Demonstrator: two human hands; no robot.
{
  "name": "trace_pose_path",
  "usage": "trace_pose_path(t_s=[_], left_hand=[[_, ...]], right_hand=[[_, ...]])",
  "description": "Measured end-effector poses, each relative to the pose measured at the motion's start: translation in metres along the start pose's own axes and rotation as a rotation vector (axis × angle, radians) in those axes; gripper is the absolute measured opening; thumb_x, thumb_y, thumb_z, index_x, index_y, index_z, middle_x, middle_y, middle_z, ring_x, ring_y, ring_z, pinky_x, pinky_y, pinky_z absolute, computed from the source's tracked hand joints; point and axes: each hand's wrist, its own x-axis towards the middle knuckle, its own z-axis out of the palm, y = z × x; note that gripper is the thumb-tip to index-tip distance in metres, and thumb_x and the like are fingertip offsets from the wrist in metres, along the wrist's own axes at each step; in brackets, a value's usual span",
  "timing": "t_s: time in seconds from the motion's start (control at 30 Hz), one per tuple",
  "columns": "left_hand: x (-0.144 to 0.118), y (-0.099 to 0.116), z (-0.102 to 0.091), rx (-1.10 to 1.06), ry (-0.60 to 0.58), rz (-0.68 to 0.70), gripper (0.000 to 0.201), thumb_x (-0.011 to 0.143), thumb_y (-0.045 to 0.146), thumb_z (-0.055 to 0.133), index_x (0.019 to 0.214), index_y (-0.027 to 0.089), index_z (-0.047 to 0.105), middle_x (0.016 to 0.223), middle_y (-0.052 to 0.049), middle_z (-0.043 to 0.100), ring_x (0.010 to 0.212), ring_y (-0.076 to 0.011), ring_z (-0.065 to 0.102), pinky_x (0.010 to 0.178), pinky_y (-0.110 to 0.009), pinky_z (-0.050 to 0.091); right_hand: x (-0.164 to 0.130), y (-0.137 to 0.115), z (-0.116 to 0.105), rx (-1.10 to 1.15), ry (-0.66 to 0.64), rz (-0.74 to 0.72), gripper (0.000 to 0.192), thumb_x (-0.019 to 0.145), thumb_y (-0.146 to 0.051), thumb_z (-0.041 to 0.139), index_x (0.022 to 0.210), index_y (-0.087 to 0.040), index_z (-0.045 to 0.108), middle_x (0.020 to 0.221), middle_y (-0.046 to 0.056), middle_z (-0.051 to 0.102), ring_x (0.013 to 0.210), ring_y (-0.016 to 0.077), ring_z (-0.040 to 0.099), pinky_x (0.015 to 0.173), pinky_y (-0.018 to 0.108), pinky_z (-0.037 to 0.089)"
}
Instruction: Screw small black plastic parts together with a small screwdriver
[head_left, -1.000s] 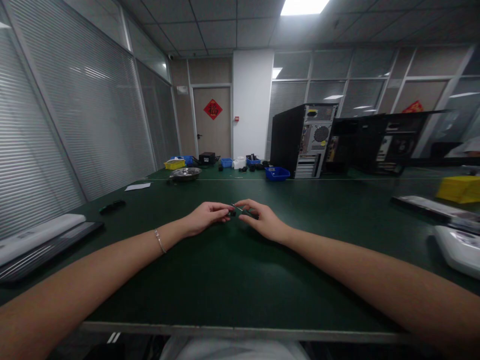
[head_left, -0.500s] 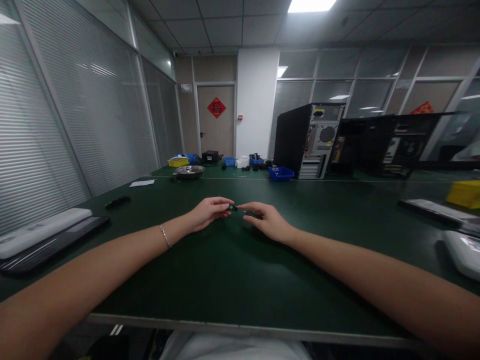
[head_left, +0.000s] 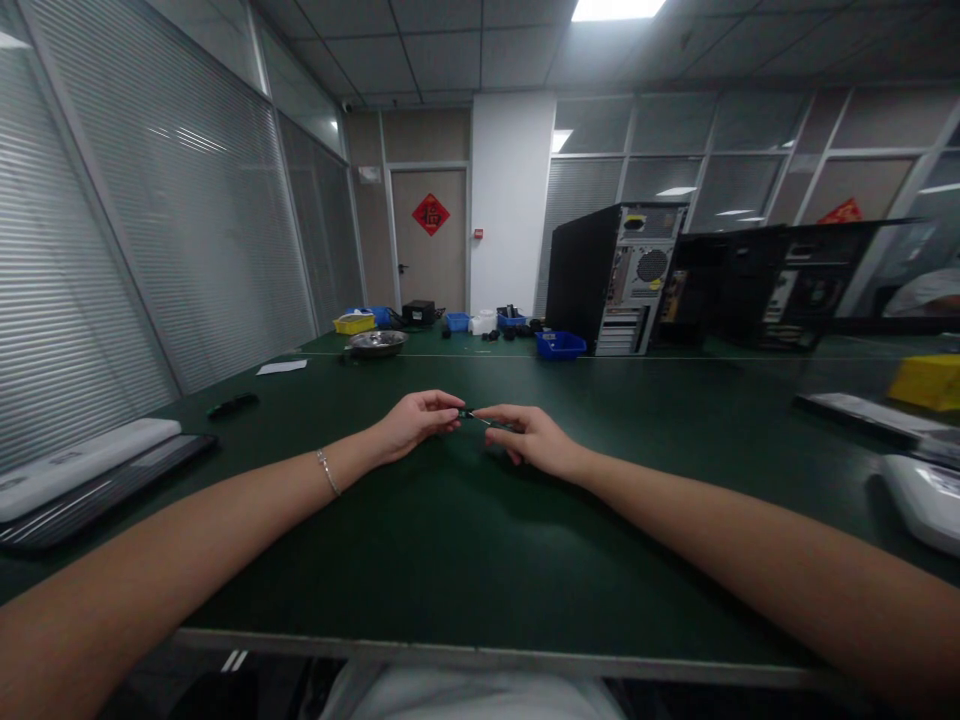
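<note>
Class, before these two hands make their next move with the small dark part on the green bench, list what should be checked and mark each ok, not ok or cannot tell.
1. Left hand has fingertips pinched on the small dark part: ok.
2. Right hand meets the part from the other side: ok.
3. How firm each grip is: cannot tell, the part is too small.
4. Green table bare under the hands: ok.
5. Both hands in view: ok.
6. Blue bin and metal dish far from the hands: ok.
</note>
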Motion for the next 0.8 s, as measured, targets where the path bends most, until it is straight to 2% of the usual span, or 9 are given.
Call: trace_pose_path(t_s=[0.27,0.47,0.67,0.8], left_hand=[[-0.0014,-0.0003,0.0018,0.213,0.028,0.134,0.029,0.072,0.023,0.067,0.099,0.014,0.062,0.097,-0.008,0.064,0.084,-0.0163,0.059,0.081,-0.035,0.046],[-0.0013,-0.0012,0.002,0.336,0.036,0.254,0.028,0.073,0.025,0.065,0.099,0.014,0.062,0.101,-0.008,0.064,0.092,-0.0193,0.059,0.085,-0.037,0.046],[-0.0004,-0.0027,0.0016,0.389,0.029,0.32,0.026,0.074,0.024,0.063,0.098,0.014,0.062,0.099,-0.008,0.064,0.093,-0.0191,0.06,0.086,-0.035,0.045],[-0.0009,-0.0019,0.0021,0.394,0.032,0.331,0.027,0.074,0.024,0.063,0.098,0.013,0.062,0.099,-0.008,0.064,0.093,-0.0195,0.059,0.087,-0.036,0.045]], right_hand=[[0.0016,0.0046,-0.0021,0.05,-0.036,-0.005,0.044,0.083,-0.039,0.052,0.123,-0.019,0.05,0.085,0.005,0.065,0.051,0.0081,0.048,0.047,0.02,0.04],[-0.001,-0.0011,-0.0022,-0.033,0.018,0.014,0.035,0.081,-0.039,0.054,0.107,-0.017,0.061,0.08,0.003,0.062,0.053,0.0089,0.049,0.047,0.021,0.04],[0.0015,0.0033,-0.0022,0.024,-0.034,0.024,0.038,0.084,-0.039,0.05,0.113,-0.016,0.057,0.072,0.002,0.058,0.048,0.0076,0.046,0.043,0.019,0.036],[0.0005,0.0022,-0.002,-0.002,-0.04,0.023,0.038,0.086,-0.039,0.047,0.116,-0.016,0.055,0.074,0.002,0.058,0.054,0.0094,0.048,0.046,0.02,0.038]])
